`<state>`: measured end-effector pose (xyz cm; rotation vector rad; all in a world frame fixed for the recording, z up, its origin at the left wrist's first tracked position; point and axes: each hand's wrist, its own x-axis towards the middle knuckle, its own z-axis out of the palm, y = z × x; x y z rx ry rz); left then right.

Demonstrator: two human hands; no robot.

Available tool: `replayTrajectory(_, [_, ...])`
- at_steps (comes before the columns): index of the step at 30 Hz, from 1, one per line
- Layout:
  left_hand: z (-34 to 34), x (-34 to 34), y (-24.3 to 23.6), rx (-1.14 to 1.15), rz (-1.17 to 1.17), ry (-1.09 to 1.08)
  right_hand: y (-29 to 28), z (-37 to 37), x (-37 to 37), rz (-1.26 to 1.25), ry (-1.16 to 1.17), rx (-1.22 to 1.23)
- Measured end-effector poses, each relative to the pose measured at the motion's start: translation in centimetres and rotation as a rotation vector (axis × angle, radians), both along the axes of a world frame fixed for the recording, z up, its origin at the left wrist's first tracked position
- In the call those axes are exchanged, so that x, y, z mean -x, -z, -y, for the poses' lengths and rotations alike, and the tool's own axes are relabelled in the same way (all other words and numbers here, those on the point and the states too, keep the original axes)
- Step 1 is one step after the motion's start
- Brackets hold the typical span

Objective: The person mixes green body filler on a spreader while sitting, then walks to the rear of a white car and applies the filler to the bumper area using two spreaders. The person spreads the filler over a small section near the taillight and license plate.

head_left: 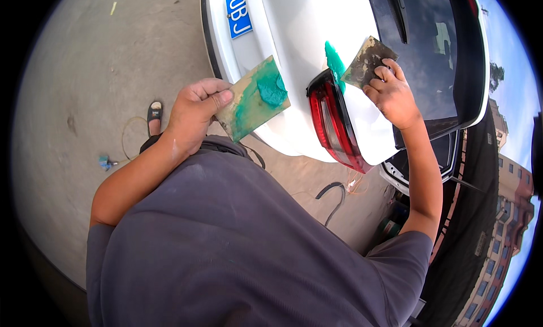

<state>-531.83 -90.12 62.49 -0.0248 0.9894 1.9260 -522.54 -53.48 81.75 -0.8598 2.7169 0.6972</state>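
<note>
My left hand (197,109) pinches the edge of a flat, smeared putty board (249,104), thumb on top. A thick lump of green putty (272,91) lies near the board's far corner. In my right hand (394,95) is a dark, stained putty spreader (370,61), gripped along its right edge. Its lower left corner is at a streak of green putty (335,61) on the white car body (300,22), just above the red tail light (335,120). Whether the spreader's edge presses on the panel I cannot tell.
A blue number plate (237,13) is on the car's rear, with the dark rear window (430,50) to the right. A black hose (334,192) lies on the concrete ground (73,89). Near my sandalled foot (154,118) are a thin cord and a small blue object (105,162).
</note>
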Motion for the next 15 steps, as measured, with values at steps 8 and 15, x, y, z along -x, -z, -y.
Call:
replayTrajectory(8, [-0.9,0.0,-0.4,0.032,-0.070,0.054,-1.6,3.2,-4.5,-0.149,0.058,-0.024])
replayTrajectory(15, [-3.2,-1.7,-1.7,-0.063,-0.264,0.053,-0.4,15.1,-7.6,-0.154,0.761,1.108])
